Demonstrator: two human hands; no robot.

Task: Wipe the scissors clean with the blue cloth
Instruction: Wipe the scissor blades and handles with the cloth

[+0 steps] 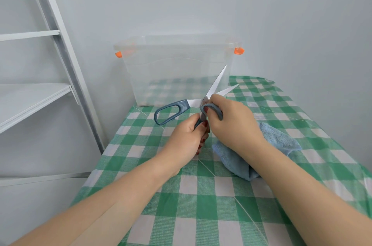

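Note:
The scissors [216, 82] have white blades spread apart and dark blue-grey handles, one loop [171, 111] sticking out to the left. My left hand [186, 137] grips the lower handle, holding the scissors above the table. My right hand [231, 120] pinches a fold of the blue cloth [281, 141] against the scissors at the pivot. The remainder of the cloth hangs below my right wrist and rests on the table.
A green and white checked tablecloth [201, 205] covers the table. A clear plastic box [175, 70] with orange latches stands at the back against the wall. A white metal shelf [34, 100] stands to the left of the table.

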